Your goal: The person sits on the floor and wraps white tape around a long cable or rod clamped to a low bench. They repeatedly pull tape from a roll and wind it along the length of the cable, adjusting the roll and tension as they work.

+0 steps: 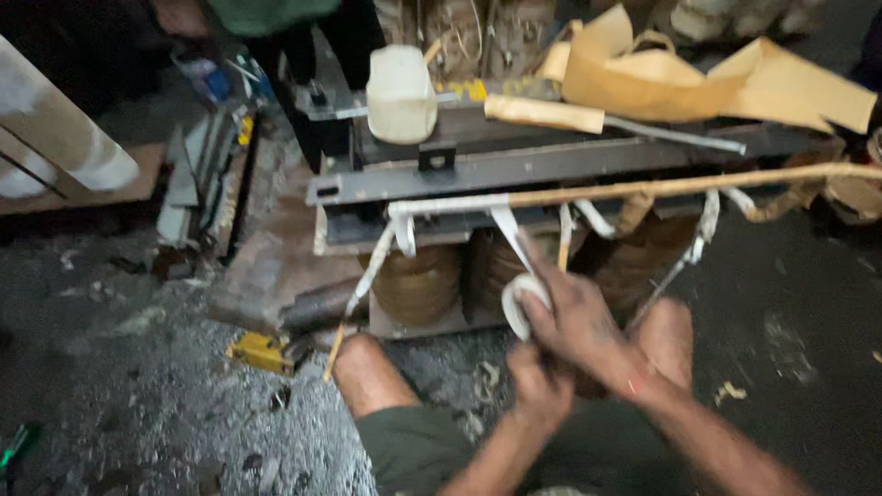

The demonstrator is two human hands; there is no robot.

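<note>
Your roll of white tape (520,303) stood on edge before the brown coils, its strip (507,230) running up taut to the wrapped lead.

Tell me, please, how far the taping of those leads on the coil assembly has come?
Done: the left stretch of the long horizontal lead is already white with tape, as are several drop leads. In hand: the right hand holds the white tape roll, its strip running up to the lead; the left hand sits just below. Left: the lead's right stretch is bare brown.
</note>
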